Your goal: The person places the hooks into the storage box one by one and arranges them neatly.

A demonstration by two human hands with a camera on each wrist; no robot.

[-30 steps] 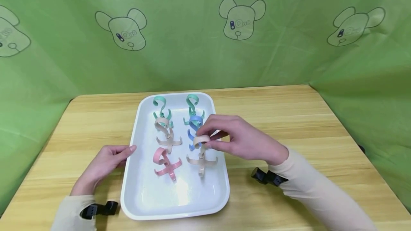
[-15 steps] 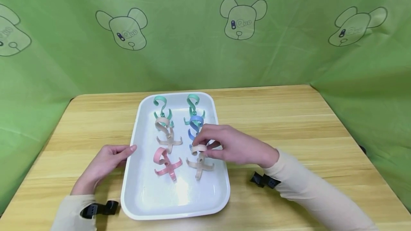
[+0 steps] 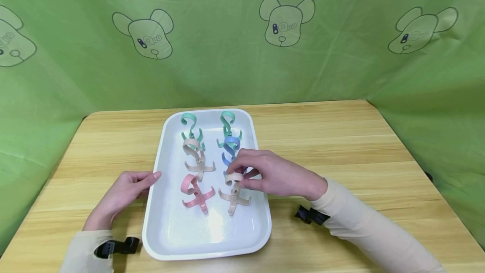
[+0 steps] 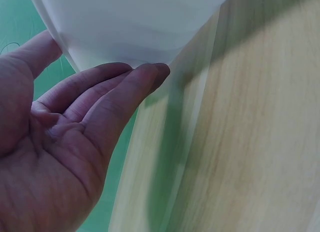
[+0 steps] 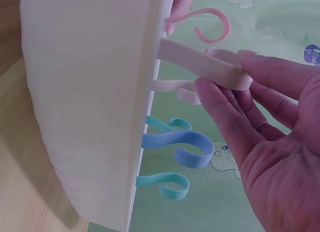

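A white tray (image 3: 166, 226) lies on a wooden table and holds several small plastic hooks in two columns. My right hand (image 3: 261, 174) pinches the curled top of a beige hook (image 3: 234, 193) at the near right of the tray; the right wrist view shows thumb and fingers round that beige hook (image 5: 200, 61). A pink hook (image 3: 195, 195) stands left of it. Behind are another beige hook (image 3: 197, 157), a blue hook (image 3: 229, 148) and two green hooks (image 3: 190, 126). My left hand (image 3: 126, 188) rests with straight fingers against the tray's left rim (image 4: 125, 36).
The wooden table (image 3: 341, 146) extends to the right and left of the tray. A green cloth with mouse drawings (image 3: 286, 20) hangs behind and at both sides. Black wrist straps (image 3: 310, 215) sit on both sleeves.
My right hand has lowered the beige hook toward me and set it down at the tray's near right, still pinching its top. The left hand has stayed still.
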